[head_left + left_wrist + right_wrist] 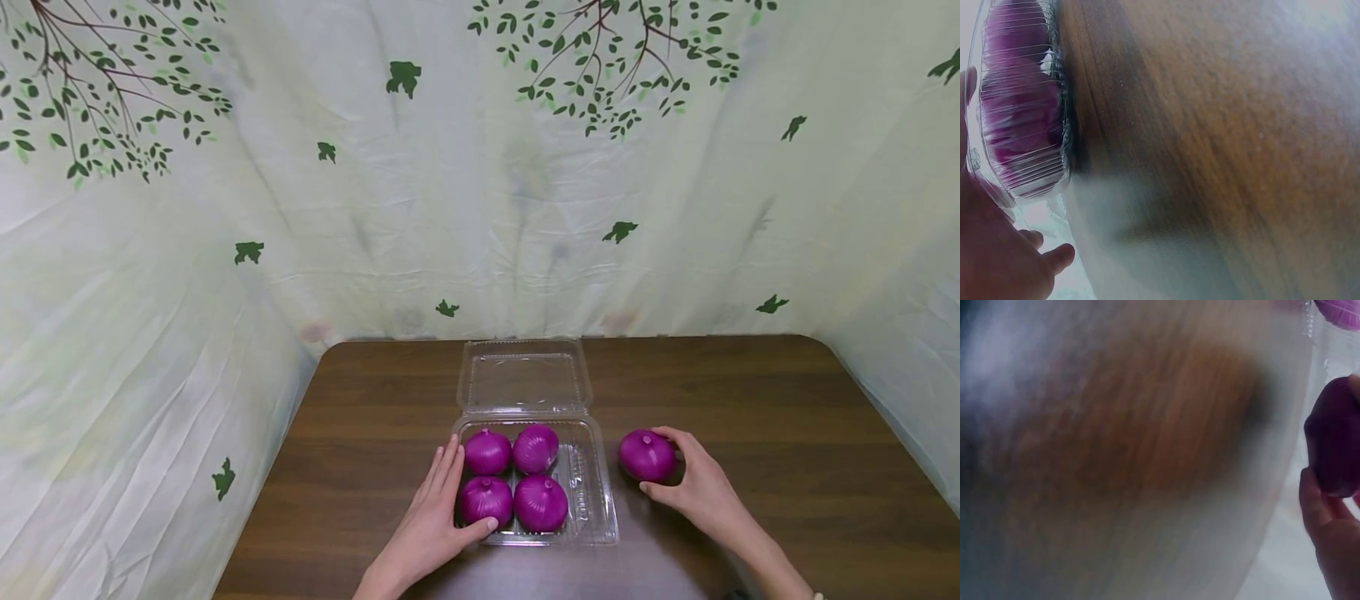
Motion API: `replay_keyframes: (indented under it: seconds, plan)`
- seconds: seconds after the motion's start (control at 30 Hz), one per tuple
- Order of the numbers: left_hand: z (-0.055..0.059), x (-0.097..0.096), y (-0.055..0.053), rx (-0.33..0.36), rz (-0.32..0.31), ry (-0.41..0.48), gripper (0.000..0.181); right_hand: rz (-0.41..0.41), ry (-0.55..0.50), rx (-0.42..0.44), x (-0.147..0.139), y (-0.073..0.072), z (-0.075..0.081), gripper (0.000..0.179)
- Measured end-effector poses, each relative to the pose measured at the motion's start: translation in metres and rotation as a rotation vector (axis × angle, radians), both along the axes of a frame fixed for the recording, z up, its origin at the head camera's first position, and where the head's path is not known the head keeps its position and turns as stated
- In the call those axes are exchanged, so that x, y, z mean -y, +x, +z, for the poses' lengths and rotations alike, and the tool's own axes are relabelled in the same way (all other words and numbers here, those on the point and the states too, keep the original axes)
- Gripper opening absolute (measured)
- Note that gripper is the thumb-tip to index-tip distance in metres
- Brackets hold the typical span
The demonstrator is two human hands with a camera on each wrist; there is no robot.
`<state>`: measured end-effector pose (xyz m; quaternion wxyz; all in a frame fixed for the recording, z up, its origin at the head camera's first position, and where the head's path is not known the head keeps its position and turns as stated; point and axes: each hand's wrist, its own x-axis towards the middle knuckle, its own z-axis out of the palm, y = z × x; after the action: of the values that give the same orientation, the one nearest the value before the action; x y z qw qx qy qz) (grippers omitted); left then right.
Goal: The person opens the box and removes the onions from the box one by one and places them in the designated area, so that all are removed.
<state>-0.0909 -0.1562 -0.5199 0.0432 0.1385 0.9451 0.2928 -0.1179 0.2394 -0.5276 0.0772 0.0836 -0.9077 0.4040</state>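
A clear plastic clamshell container (588, 492) lies on the table with its lid folded back. Inside it are several purple onions (542, 503), set in two rows toward the left, with bare tray at the right. My left hand (431, 521) rests along the container's left side, fingers straight and the thumb over the front left corner. To the right of the container, my right hand (701, 487) holds another purple onion (647, 456) between thumb and fingers. That onion (1335, 440) also shows dark at the edge of the right wrist view.
The open lid (525, 379) reaches to the back edge of the brown wooden table (375, 433). Behind and beside the table hangs pale cloth (525, 250) printed with leaves and branches.
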Motion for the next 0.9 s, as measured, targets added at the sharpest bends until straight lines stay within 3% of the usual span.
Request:
replay_keyframes:
  seconds: [0.5, 0.9]
  plan:
    - [-0.001, 0.002, 0.0, -0.012, -0.01, 0.013, 0.109, -0.007, -0.017, 0.207, -0.004, -0.007, 0.004, 0.081]
    - [-0.003, 0.001, 0.0, -0.014, -0.014, 0.009, 0.109, 0.011, -0.082, 0.274, 0.0, -0.011, 0.003, 0.081]
